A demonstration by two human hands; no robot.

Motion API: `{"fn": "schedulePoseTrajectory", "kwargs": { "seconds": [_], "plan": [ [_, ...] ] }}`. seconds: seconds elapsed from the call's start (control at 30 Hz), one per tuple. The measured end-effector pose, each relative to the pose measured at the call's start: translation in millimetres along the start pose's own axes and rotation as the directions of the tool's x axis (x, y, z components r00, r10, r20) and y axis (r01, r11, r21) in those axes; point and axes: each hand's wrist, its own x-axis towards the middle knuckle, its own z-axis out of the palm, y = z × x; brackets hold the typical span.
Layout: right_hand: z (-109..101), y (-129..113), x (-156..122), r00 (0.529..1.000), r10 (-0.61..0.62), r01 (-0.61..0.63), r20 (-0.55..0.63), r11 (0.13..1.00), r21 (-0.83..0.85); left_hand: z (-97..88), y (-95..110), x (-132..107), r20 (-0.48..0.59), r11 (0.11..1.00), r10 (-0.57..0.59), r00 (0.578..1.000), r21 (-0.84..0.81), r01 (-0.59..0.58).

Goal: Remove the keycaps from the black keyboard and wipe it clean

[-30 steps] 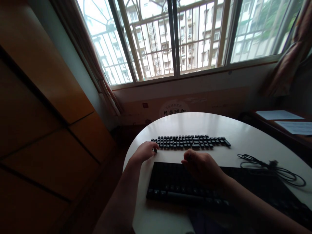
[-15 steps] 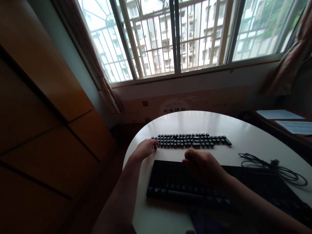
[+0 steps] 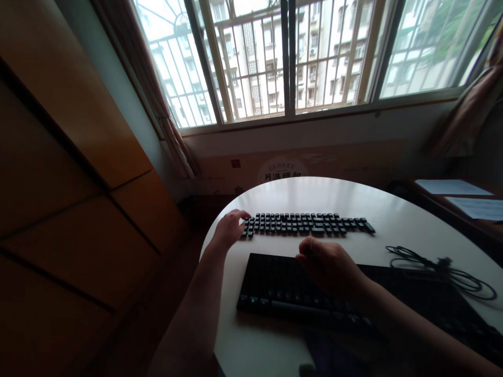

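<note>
Rows of loose black keycaps (image 3: pixel 298 224) lie on the white round table (image 3: pixel 314 193). At their left end is my left hand (image 3: pixel 230 228), its index finger stretched over the edge of the rows and its thumb apart from it. I see nothing held between them. My right hand (image 3: pixel 328 256) is closed above the black keyboard (image 3: pixel 271 267), its fingers curled around something small and dark that I cannot make out. The keyboard shows keys along its near rows; its upper middle is partly hidden by my right hand and forearm.
A coiled black cable (image 3: pixel 444 269) rests on the table at the right. A dark purple item (image 3: pixel 330 353) is dim at the near edge. Papers (image 3: pixel 456 187) lie on a brown surface to the right. Wooden cabinet doors (image 3: pixel 78 131) stand at the left.
My left hand has drawn back up and left from the lower left keycaps, which now show uncovered. My right hand stays closed in nearly the same place.
</note>
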Motion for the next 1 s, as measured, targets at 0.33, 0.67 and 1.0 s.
{"fn": "schedulePoseTrajectory", "kwargs": {
  "seconds": [0.33,0.67,1.0],
  "plan": [
    [2,-1,-2,1.0,0.002,-0.002,0.0,1.0,0.007,3.9,-4,-4,0.082,0.996,-0.067,0.994,0.064,0.062],
    [5,0,-2,1.0,-0.003,0.003,0.019,1.0,-0.007,6.2,4,-4,0.224,0.998,-0.05,0.973,0.055,0.039],
    [4,-1,-1,1.0,-0.001,0.001,0.023,1.0,-0.011,7.3,3,-4,0.244,0.996,-0.073,0.967,0.072,0.057]
  ]
}}
